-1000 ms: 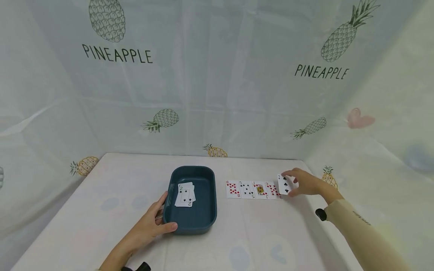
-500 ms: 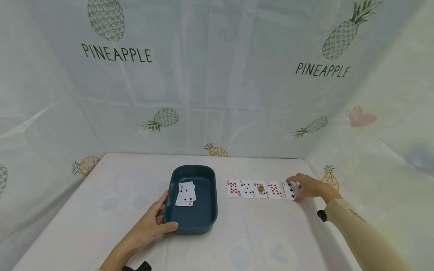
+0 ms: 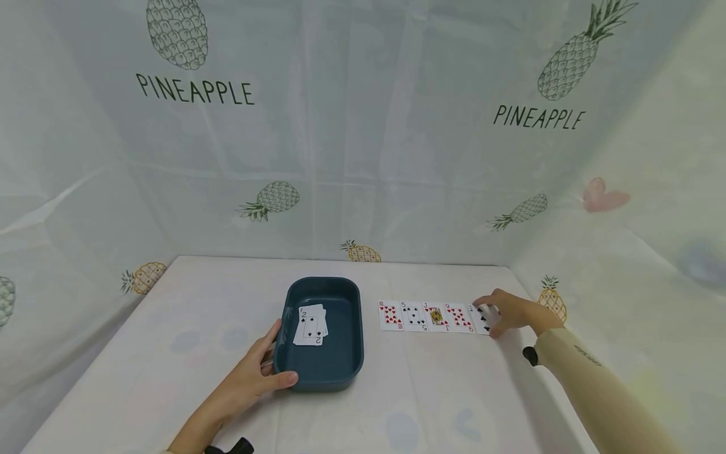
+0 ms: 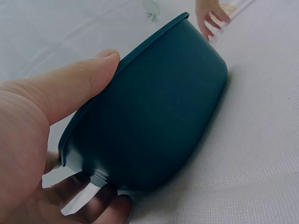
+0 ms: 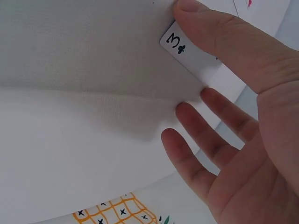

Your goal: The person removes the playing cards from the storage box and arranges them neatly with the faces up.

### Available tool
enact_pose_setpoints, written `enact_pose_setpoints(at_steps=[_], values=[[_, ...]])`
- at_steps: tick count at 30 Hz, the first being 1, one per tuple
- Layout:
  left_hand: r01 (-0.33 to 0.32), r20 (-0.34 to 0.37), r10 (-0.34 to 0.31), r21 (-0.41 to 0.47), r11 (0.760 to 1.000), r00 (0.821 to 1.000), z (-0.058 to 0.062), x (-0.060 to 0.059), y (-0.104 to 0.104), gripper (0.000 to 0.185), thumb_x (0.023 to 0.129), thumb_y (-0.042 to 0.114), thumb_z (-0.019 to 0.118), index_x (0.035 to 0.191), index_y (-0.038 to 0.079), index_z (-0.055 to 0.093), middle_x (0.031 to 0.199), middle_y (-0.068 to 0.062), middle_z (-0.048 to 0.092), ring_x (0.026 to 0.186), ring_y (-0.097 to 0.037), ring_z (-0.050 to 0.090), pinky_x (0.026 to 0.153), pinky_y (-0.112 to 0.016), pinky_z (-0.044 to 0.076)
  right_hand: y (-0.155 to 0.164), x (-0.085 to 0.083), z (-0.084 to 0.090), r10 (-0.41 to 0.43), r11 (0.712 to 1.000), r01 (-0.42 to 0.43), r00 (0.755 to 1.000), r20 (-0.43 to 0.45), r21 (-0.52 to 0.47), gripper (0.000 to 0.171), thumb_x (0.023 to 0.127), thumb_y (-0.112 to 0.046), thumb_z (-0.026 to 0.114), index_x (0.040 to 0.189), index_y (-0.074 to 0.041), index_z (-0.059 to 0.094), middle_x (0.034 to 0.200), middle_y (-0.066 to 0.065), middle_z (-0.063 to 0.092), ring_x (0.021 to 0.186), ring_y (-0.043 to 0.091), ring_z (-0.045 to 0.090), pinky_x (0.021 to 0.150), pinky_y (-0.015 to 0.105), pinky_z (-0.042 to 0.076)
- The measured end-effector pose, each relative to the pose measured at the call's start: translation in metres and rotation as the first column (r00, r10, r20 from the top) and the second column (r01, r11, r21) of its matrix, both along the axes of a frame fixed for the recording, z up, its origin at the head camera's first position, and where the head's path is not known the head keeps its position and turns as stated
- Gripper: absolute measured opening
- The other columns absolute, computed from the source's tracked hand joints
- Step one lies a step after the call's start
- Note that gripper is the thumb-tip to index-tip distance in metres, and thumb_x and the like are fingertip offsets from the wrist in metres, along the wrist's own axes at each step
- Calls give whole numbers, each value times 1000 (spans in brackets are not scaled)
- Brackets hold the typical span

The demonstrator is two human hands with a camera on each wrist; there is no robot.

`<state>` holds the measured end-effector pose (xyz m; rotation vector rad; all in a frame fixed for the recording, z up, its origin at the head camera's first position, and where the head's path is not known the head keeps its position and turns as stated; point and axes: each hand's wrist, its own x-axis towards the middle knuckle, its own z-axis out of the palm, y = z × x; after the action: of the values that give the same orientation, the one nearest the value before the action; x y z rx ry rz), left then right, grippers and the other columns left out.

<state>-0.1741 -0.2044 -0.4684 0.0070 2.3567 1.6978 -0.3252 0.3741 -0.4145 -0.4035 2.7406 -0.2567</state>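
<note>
My left hand (image 3: 249, 378) grips a dark teal dish (image 3: 334, 366) at its near left corner. In the left wrist view the thumb lies on the rim, with fingers curled by the side and below. Inside the dish lies a small pile of playing cards (image 3: 309, 326), a black two on top. My right hand (image 3: 510, 312) pinches the three of clubs (image 3: 481, 320) by its far and near edges, flat on the table. That card ends a row of a red ten (image 3: 391, 316), black five (image 3: 414, 317), jack (image 3: 436, 317) and red nine (image 3: 458, 318).
A white cloth (image 3: 431, 391) with faint pastel prints covers the table. Hanging sheets (image 3: 363, 145) with pineapple drawings enclose its back and sides. The dish stands left of the card row, a small gap between them.
The three of clubs, tilted above the nine a second ago, came down flat to its right. Then my right hand slid it slightly left, up to the nine. The left hand and dish stayed put.
</note>
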Motion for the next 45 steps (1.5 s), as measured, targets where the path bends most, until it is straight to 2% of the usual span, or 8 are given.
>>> enact_pose_setpoints(at_steps=[5, 15, 23, 27, 30, 35, 40, 45], values=[[9, 0, -9, 8, 1000, 1000, 1, -2, 0, 116, 86, 37, 91, 172, 30, 14, 169, -25, 23, 141, -43, 55, 106, -50, 55, -1, -1, 0, -5, 1000, 5, 1000, 3, 0, 80, 77, -16, 94, 150, -17, 60, 140, 23, 50, 120, 41, 52, 97, 63, 50], [26, -11, -26, 6, 1000, 1000, 4, -6, 0, 117, 85, 37, 91, 172, 30, 14, 170, -25, 21, 141, -44, 54, 105, -49, 56, -2, 2, 3, -15, 1000, 15, 1000, 8, 15, 81, 79, -18, 94, 152, -17, 59, 142, 25, 49, 122, 43, 51, 99, 66, 50], [29, -9, -29, 6, 1000, 1000, 3, -9, -1, 118, 85, 37, 91, 172, 28, 13, 169, -25, 23, 141, -44, 54, 106, -49, 55, -4, 6, 5, -24, 1000, 25, 1000, 14, -15, 85, 79, -16, 94, 154, -16, 56, 142, 25, 49, 123, 44, 51, 100, 67, 49], [34, -10, -34, 12, 999, 999, 3, -9, -2, 117, 85, 36, 91, 172, 28, 13, 168, -25, 24, 141, -42, 55, 107, -48, 55, -2, 6, 5, -20, 1000, 20, 1000, 3, -18, 89, 79, -21, 95, 156, -14, 52, 144, 27, 49, 124, 45, 52, 101, 68, 48], [36, -7, -35, 11, 999, 999, 4, -9, -3, 118, 85, 36, 91, 173, 28, 13, 168, -25, 24, 140, -42, 55, 107, -48, 55, -5, 5, 7, 13, 999, -14, 999, -29, -36, 88, 80, -22, 94, 156, -7, 51, 145, 31, 48, 126, 49, 52, 102, 69, 47], [38, -5, -38, 13, 999, 999, 5, -10, -6, 117, 86, 37, 90, 173, 28, 12, 169, -26, 22, 141, -44, 54, 106, -49, 55, -29, 8, 19, 60, 992, -72, 991, -121, -102, 78, 88, -19, 88, 154, -3, 51, 147, 31, 47, 132, 52, 51, 103, 68, 49], [31, 4, -31, 9, 999, 1000, 5, -12, -8, 117, 86, 38, 91, 173, 29, 13, 169, -25, 21, 140, -43, 55, 105, -48, 56, -66, 11, 31, 75, 980, -111, 975, -211, -165, 70, 93, -21, 83, 154, -5, 53, 148, 27, 49, 131, 48, 55, 104, 65, 50], [39, 3, -39, 16, 999, 999, 4, -14, -9, 117, 86, 37, 90, 173, 28, 12, 169, -25, 21, 140, -42, 55, 105, -47, 56, -107, 14, 39, 73, 967, -137, 958, -277, -217, 68, 95, -21, 81, 155, -5, 52, 149, 25, 51, 128, 42, 58, 104, 61, 52]])
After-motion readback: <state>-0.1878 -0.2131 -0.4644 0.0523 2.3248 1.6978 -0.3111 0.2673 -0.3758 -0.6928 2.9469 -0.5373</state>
